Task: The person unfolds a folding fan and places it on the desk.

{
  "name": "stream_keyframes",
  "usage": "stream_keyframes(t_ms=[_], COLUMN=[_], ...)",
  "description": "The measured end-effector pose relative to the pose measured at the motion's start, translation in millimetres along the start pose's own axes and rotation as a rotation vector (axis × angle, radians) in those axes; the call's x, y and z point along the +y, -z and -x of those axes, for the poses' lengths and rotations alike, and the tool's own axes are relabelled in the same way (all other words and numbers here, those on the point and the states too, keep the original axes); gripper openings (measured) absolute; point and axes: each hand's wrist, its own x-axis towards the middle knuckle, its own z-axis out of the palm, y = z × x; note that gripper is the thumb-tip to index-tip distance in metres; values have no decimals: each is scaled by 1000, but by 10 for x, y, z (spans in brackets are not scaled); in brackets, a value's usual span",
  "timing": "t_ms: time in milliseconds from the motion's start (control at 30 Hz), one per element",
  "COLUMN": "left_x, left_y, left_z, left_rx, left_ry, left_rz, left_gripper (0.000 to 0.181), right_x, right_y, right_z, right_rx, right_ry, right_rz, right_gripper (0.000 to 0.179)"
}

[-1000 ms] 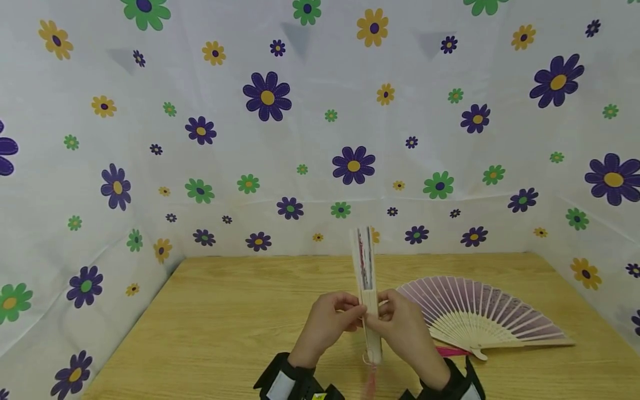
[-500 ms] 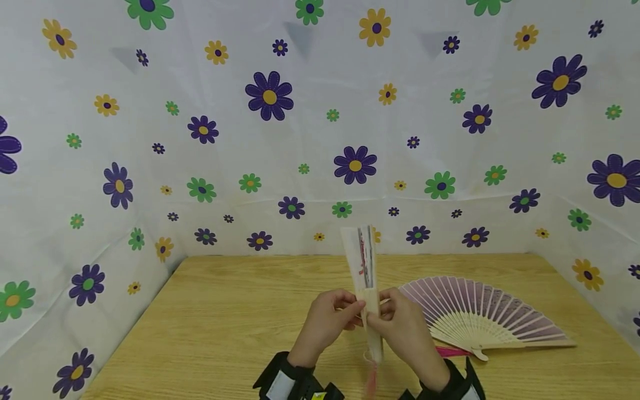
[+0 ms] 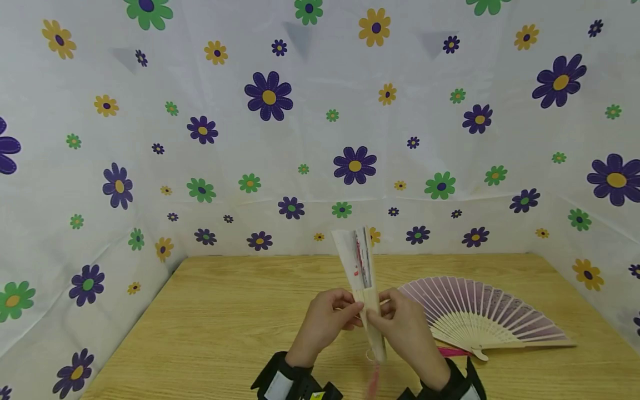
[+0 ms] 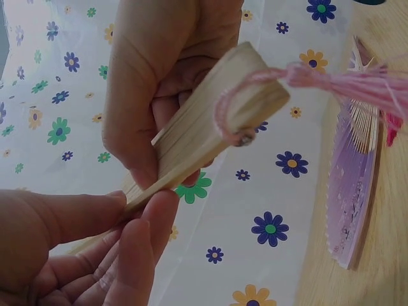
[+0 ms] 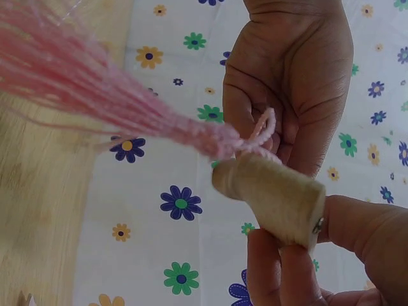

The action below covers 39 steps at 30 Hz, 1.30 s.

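Observation:
Upright between both hands stands a mostly folded hand fan [image 3: 370, 303] with pale wooden ribs and a white leaf marked in red and dark grey. Its leaf is spread slightly to the left at the top. My left hand [image 3: 325, 319] pinches the left outer rib between thumb and fingers. On the other side, my right hand [image 3: 407, 328] grips the rib bundle. From the fan's lower end a pink tassel [image 5: 172, 127] hangs by a looped cord through the rivet [image 4: 244, 137]. In the wrist views most of the leaf is hidden.
A second fan [image 3: 480, 316], purple with pale ribs, lies spread on the wooden table [image 3: 225, 322] at the right, close to my right hand. Its magenta tassel [image 3: 452, 351] lies beside it. White flower-print cloth [image 3: 300, 128] surrounds the table's back and sides.
The white leaf has spread leftward from nearly closed to a narrow wedge. The fan's lower end has shifted slightly right. Both hands keep their hold, and the purple fan stays put.

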Motion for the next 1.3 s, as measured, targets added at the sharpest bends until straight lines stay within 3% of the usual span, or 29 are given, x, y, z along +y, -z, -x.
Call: stream_keyframes(t_ms=[433,867,1300], left_x=[5,-17,17], left_y=[2,3,53], left_z=[3,-11,-9], left_rx=[8,3,1], left_ry=[9,7,6], left_rz=[3,-2,-15], left_gripper=[16,15,15], right_x=[14,32,73], right_y=[44,36,74], right_z=[-11,-23,-77], right_rx=[-20,22,34], right_ry=[-20,2,15], right_rz=[32,98,77], right_gripper=[20,18,14])
